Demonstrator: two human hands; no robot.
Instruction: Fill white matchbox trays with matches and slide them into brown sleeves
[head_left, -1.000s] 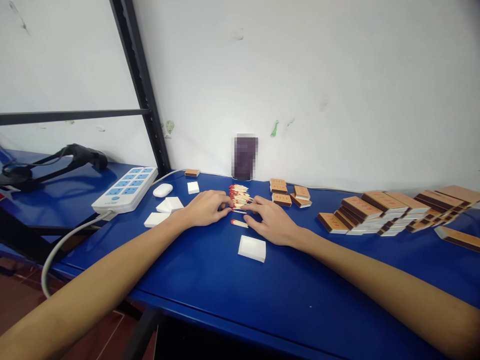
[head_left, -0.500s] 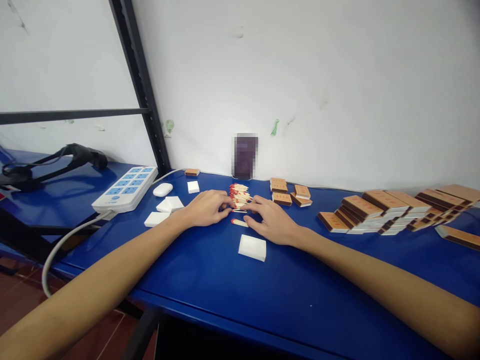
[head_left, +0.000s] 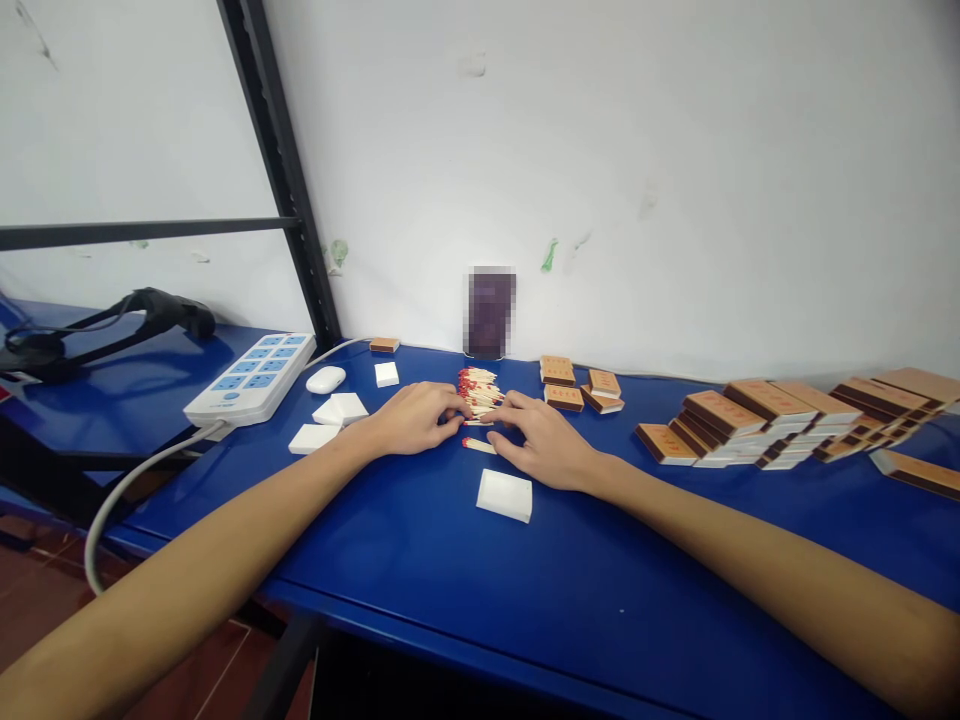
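Both hands at a heap of matches on a blue bench (head_left: 420, 550), as I see it through the head camera. The heap of matches (head_left: 480, 393) lies between the two hands, toward the wall (head_left: 637, 150), most red heads to the left. Left hand (head_left: 418, 417): bent fingers at the heap's left side; I cannot tell whether they grip any matches. Right hand (head_left: 544, 440): thumb and forefinger parted, forefinger at the heap's near right edge, thumb beside a small group of matches (head_left: 478, 445); the other fingers are largely hidden from me. Nearer the viewer, a white rectangular piece (head_left: 504, 495) lies on the bench, apart from both hands. To the right I note a cluster of matchboxes (head_left: 562, 385) and, farther out, stacked matchboxes (head_left: 750, 420). To the left: white pieces (head_left: 347, 407), a rounded white case (head_left: 325, 380) and a power strip (head_left: 251, 380).
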